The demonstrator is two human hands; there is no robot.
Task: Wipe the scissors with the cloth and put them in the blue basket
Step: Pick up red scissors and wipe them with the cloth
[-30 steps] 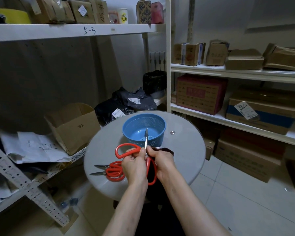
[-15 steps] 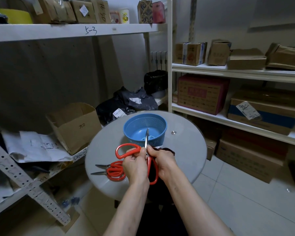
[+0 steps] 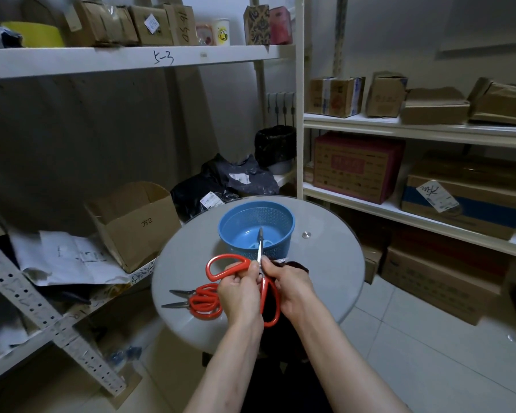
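Round grey table (image 3: pixel 334 278) sits centre frame, open cardboard box (image 3: pixel 137 225) at left beside loose papers (image 3: pixel 69 257), black bags (image 3: pixel 221 186) behind, red carton (image 3: pixel 355 166) shelved at right, yellow roll (image 3: pixel 30 35) upper left.

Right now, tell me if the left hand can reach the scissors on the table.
Probably yes: the spare scissors lie on the table right beside the left hand, nothing between. But that hand grips the held scissors and would have to let go first.
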